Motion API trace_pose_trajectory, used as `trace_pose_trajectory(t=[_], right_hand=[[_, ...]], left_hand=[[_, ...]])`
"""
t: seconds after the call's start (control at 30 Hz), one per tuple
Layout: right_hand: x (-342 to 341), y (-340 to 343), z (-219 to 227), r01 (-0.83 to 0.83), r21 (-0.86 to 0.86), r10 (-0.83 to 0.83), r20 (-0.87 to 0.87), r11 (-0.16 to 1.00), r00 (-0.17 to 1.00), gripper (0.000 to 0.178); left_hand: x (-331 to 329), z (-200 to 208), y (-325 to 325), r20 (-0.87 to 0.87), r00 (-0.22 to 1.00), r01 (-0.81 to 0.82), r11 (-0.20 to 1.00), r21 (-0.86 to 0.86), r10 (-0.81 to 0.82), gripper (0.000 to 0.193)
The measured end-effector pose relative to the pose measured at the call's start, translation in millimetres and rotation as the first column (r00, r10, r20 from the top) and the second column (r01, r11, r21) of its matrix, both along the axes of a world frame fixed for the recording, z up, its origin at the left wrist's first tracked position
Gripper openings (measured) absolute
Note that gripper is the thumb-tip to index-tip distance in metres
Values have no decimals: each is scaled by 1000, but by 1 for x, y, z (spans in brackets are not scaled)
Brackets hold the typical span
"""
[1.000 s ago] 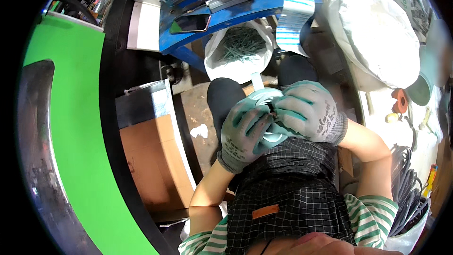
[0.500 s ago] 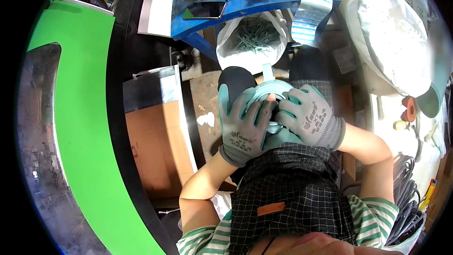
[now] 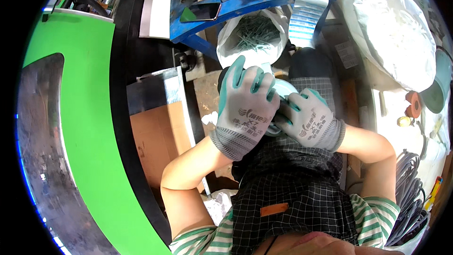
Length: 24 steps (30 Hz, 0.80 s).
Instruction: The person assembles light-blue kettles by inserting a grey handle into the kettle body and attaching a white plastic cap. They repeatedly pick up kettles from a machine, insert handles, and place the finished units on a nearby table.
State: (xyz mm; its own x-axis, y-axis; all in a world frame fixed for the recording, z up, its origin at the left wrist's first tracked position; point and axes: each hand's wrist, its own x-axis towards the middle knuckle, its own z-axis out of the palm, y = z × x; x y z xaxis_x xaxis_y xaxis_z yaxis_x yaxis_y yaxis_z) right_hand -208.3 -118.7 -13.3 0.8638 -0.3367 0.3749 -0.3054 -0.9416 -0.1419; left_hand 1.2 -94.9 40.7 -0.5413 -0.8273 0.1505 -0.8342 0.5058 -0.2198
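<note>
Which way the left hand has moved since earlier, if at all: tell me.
Yes: the left hand has moved forward, toward the white bag of green strips; in this view a fingertip now overlaps its near edge.

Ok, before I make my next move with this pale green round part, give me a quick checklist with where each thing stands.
1. Grey knit gloves with green palms on left hand and right hand: ok.
2. Right hand's fingers at the pale green round part: ok.
3. Left hand's grip on it: cannot tell; the back of the hand hides the contact.
4. White bag of thin green strips standing open beyond the part: ok.
5. Flat black phone well back from the edge of the blue bench: not ok, I'd say; it lies close to the front edge.
</note>
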Motion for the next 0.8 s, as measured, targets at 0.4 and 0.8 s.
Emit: trace_pose_trajectory(t=[0.4, 0.8], right_hand=[[-13, -16, -2, -179, 194, 127, 257, 965, 958, 26], [-75, -277, -220, -347, 920, -931, 276, 184, 240, 53]], left_hand=[[0, -1, -4, 78, 988, 125, 987, 101, -133, 27], [13, -55, -105, -840, 363, 113, 876, 468, 402, 31]])
